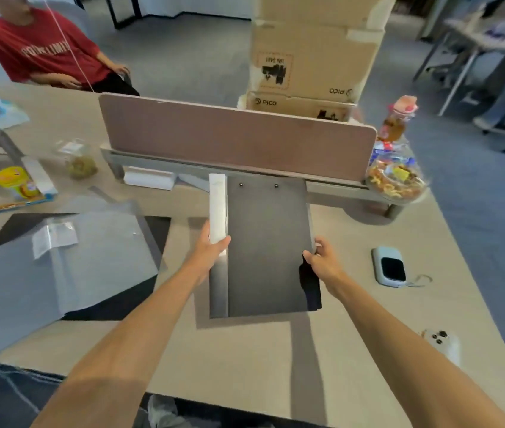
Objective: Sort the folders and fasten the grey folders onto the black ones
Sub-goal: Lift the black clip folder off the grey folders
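white phone (441,342) face down near the tabletop (245,359) front edge. both hands hold a grey folder (268,248) above the tabletop centre, pale spine strip on its left. left hand (211,251) grip pinches the spine; right hand (322,261) grip pinches the right edge, black folder (311,285) showing beneath. loose grey sheets over black folders (59,261) lie left; power bank (389,267) right.

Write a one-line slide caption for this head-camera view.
Both hands, left hand and right hand, hold a dark grey folder with a pale spine above the table, beside a grey-and-black folder pile.
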A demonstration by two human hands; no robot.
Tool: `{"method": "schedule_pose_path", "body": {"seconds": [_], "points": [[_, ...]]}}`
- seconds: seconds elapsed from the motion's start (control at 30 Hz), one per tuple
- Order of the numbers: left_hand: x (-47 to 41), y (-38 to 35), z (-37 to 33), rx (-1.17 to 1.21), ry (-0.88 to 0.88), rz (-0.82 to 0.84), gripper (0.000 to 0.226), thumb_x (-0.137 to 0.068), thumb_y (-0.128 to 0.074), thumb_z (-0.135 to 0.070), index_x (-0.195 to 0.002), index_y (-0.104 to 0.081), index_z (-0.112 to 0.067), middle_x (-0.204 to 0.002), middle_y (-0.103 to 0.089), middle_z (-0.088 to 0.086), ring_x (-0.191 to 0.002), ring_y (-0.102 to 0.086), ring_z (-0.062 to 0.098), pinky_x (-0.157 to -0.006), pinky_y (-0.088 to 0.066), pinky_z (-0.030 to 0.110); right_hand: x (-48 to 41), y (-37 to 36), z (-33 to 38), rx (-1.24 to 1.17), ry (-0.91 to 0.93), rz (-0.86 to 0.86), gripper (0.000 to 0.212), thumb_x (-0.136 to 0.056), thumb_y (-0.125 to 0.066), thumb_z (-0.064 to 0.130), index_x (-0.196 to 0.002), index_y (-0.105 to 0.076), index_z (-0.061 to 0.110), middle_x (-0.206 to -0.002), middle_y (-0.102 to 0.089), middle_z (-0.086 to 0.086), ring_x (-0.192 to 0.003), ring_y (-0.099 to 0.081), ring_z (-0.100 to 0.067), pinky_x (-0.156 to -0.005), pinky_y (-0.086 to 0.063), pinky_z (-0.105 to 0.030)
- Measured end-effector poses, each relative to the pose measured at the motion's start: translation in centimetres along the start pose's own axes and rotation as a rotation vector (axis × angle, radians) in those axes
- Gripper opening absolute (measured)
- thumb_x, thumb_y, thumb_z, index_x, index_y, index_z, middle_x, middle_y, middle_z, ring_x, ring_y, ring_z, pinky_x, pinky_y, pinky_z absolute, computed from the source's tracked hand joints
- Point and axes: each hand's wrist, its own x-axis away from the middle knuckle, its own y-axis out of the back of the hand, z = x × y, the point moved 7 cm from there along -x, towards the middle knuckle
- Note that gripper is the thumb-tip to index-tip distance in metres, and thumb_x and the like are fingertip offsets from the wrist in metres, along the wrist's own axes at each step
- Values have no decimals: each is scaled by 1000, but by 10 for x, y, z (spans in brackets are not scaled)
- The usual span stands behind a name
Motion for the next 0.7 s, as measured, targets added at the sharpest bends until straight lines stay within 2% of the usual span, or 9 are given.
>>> {"method": "schedule_pose_path", "body": {"seconds": [0.07,0.17,0.27,0.33,0.37,0.43,0.53,0.7], "points": [[-11,-33,11,-104,-28,-23,68,-93,-58,-10,-152,-24,-19,-145,-44,-2,-132,-43,19,-107,-33,29,-6,17,-28,39,-28,-80,27,-94,-50,4,-119,-46,14,-115,-61,-10,-100,-62,-24,-82,-51,-33],[-30,-66,45,-294,47,-26,69,-94,-54,-6,-153,-20,-11,-155,-31,12,-142,-31,29,-117,-26,36,-20,32,-64,153,-102,-121,33,-92,-49,5,-125,-50,9,-120,-61,-9,-110,-59,-28,-93,-50,-38],[-40,-78,79,-562,74,35,65,-90,-53,-7,-150,-30,-19,-151,-33,12,-136,-39,33,-115,-32,41,-31,39,-91,532,-221,-32,35,-89,-52,16,-123,-54,8,-122,-59,-14,-112,-56,-34,-93,-49,-39],[-37,-78,92,-601,49,60,56,-90,-53,-7,-144,-42,-19,-148,-39,8,-135,-42,28,-115,-33,42,-33,37,-91,804,-229,-17,37,-87,-51,21,-122,-54,8,-125,-53,-16,-113,-52,-35,-94,-48,-41],[-32,-78,96,-602,31,74,52,-90,-52,-7,-141,-46,-19,-146,-42,7,-134,-44,26,-114,-34,43,-33,33,-85,857,-184,-32,37,-87,-50,20,-122,-54,9,-125,-51,-16,-114,-51,-36,-95,-47,-42],[-17,-74,99,-593,-1,111,48,-90,-50,-7,-137,-50,-18,-142,-45,6,-131,-48,25,-113,-37,43,-32,12,-68,864,-57,-35,36,-88,-49,19,-123,-56,11,-128,-53,-14,-117,-51,-35,-97,-46,-44],[5,-44,104,-598,13,130,45,-91,-49,-10,-135,-51,-20,-142,-46,4,-130,-51,22,-111,-40,43,-30,-42,-46,794,88,61,34,-91,-50,19,-123,-60,14,-129,-58,-11,-116,-56,-31,-96,-49,-42],[31,52,103,-596,104,-17,44,-92,-47,-16,-135,-50,-22,-143,-46,4,-131,-49,23,-109,-40,43,-13,-165,-9,760,214,319,36,-92,-46,17,-125,-60,16,-129,-62,-7,-120,-56,-30,-99,-47,-44]]}}
